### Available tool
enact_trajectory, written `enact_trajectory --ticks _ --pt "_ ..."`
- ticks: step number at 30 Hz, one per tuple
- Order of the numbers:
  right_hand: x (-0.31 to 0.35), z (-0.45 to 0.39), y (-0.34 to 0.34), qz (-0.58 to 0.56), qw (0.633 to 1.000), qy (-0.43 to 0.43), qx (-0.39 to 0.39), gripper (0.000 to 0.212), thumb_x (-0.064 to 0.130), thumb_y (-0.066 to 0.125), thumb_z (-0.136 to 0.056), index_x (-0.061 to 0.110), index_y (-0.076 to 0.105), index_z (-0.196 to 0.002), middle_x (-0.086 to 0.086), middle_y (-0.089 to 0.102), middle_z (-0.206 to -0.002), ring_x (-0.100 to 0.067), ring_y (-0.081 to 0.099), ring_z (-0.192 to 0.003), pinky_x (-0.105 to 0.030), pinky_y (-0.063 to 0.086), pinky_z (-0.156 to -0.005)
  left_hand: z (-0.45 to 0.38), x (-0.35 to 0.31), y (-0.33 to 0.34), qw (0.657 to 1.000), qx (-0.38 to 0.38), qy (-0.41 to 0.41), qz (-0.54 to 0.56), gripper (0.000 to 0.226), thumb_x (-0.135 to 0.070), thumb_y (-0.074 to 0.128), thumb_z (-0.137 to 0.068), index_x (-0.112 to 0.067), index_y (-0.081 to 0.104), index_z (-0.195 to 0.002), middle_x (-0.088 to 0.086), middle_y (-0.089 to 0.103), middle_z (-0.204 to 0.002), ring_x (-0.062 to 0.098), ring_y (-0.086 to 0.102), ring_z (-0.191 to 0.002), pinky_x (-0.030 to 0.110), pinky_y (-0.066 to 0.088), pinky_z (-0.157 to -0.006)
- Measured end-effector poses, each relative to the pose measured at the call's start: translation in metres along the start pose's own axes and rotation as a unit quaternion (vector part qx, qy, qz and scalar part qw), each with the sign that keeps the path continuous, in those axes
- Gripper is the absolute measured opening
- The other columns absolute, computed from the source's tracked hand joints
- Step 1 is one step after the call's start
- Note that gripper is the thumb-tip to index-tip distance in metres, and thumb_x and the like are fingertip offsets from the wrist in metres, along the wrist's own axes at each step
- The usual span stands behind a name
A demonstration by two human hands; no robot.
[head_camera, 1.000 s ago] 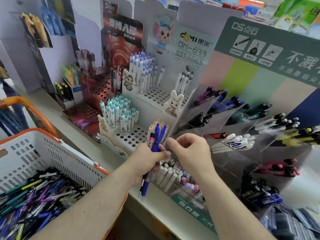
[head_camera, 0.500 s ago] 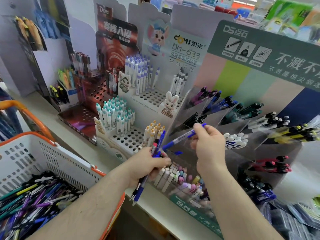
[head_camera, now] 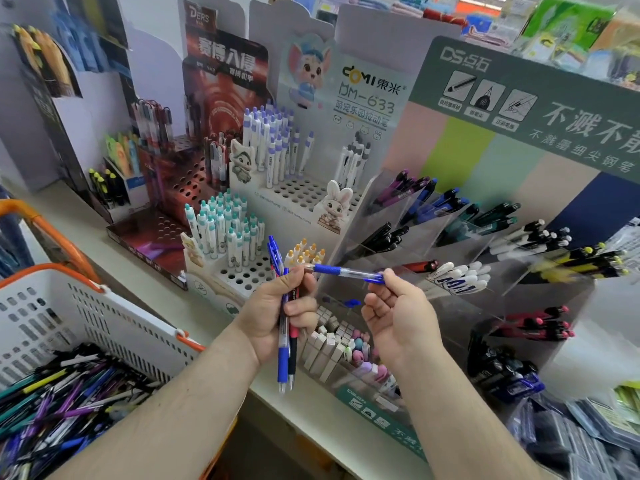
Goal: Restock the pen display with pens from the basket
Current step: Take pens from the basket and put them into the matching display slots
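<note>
Head view: left hand grips a bundle of pens; right hand pinches a blue pen before displays reading "DOMI DM-633" and "DERS".

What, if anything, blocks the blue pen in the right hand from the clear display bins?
Nothing visible does. The right hand holds the blue pen just in front of the clear display bins, with open space between them.

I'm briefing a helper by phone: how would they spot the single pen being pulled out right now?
Find the clear acrylic pen display at centre right; two hands hover before it. The right hand pinches one blue pen by its end. It alone lies nearly level between the hands, while the left hand's bundle of pens stands upright.
</note>
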State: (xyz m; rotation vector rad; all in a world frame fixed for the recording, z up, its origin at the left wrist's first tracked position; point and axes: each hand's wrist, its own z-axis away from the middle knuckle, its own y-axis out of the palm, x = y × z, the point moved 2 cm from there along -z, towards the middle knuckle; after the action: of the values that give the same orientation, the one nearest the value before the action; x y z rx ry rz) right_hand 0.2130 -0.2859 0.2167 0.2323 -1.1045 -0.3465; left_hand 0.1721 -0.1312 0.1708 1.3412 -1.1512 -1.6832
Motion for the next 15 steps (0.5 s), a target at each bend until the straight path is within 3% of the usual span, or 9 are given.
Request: enact_trajectory --ticks 2,4,6,8,11,15 --pt "0.004 -0.001 -0.004 0.009 0.999 -0.046 -0.024 0.014 0.018 0.06 -0.098 0.009 0.067 -0.09 -0.002 0.065 -0.066 -0.011 0.057 -0.051 -0.024 0.049 -0.054 -0.002 -0.002 0.001 1.0 -0.01 0.011 0.005 0.044 -0.014 0.099 -0.044 -0.01 0.068 -0.076 -0.002 0.064 -0.069 0.003 0.044 -0.036 0.016 0.034 -0.034" --pt "0.01 -0.004 -0.012 0.072 0.981 -0.158 -0.081 0.013 0.014 0.061 -0.096 0.011 0.068 -0.085 -0.001 0.065 -0.064 -0.012 0.057 -0.05 -0.028 0.051 -0.058 -0.002 -0.005 -0.002 0.999 -0.029 0.026 0.002 0.043 -0.015 0.098 -0.044 -0.011 0.069 -0.076 -0.002 0.063 -0.069 0.003 0.044 -0.037 0.016 0.033 -0.034" --pt "0.012 -0.005 -0.017 0.159 0.943 -0.263 -0.128 0.017 0.014 0.064 -0.094 0.017 0.068 -0.077 0.0 0.066 -0.063 -0.017 0.061 -0.053 -0.035 0.054 -0.062 0.0 -0.006 -0.005 0.998 -0.055 0.029 0.0 0.036 -0.02 0.093 -0.056 -0.012 0.066 -0.079 -0.003 0.062 -0.069 0.002 0.044 -0.037 0.015 0.033 -0.035" --pt "0.005 -0.01 -0.018 0.244 0.907 -0.312 -0.144 0.019 0.018 0.066 -0.091 0.023 0.068 -0.073 -0.002 0.067 -0.065 -0.026 0.066 -0.063 -0.04 0.056 -0.066 0.001 -0.007 -0.008 0.996 -0.087 0.03 -0.006 0.022 -0.023 0.079 -0.074 -0.014 0.061 -0.083 -0.004 0.06 -0.069 0.002 0.042 -0.037 0.014 0.031 -0.036" --pt "-0.009 -0.024 -0.013 0.34 0.885 -0.295 -0.122 0.015 0.024 0.067 -0.09 0.026 0.069 -0.075 0.001 0.07 -0.072 -0.021 0.067 -0.075 -0.03 0.052 -0.065 0.004 -0.006 -0.006 0.992 -0.115 0.039 -0.027 0.01 -0.023 0.062 -0.082 -0.014 0.057 -0.083 -0.004 0.058 -0.068 0.002 0.041 -0.037 0.014 0.03 -0.036" --pt "-0.02 -0.04 -0.002 0.434 0.868 -0.228 -0.077 0.008 0.029 0.068 -0.09 0.025 0.073 -0.085 0.007 0.07 -0.082 -0.012 0.064 -0.083 -0.027 0.048 -0.07 0.006 -0.005 -0.003 0.987 -0.13 0.055 -0.079 0.009 -0.02 0.06 -0.081 -0.014 0.055 -0.083 -0.002 0.057 -0.067 0.003 0.04 -0.038 0.014 0.03 -0.036"
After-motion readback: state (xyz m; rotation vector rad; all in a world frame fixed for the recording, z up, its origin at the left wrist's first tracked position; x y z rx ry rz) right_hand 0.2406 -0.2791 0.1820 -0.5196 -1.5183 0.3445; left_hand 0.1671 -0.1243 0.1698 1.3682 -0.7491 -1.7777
